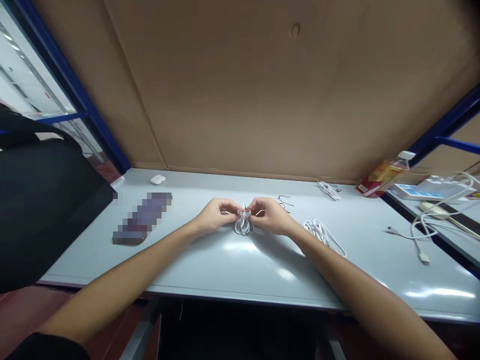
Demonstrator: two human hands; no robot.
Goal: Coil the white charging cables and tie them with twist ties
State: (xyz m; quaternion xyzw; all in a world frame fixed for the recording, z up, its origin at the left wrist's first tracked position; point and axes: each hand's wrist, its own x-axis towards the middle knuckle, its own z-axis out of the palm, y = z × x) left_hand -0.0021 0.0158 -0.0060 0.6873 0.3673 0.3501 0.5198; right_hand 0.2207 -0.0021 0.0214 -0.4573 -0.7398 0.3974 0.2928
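A white cable, gathered into a small looped bundle, hangs between my two hands just above the grey table. My left hand pinches the bundle's upper left side between thumb and fingertips. From the other side, my right hand closes its thumb and fingers at the same spot. Something small and reddish shows between the fingertips, too small to name. Beside my right wrist lies another coiled white cable, partly covered by the forearm. Thin black ties are scattered behind my right hand.
At the back stand a bundled white cable and a tilted drink bottle. Loose white cables trail over the right edge. To the left are a white earbud case, a blurred-out flat object and a black bag. Cardboard walls the back.
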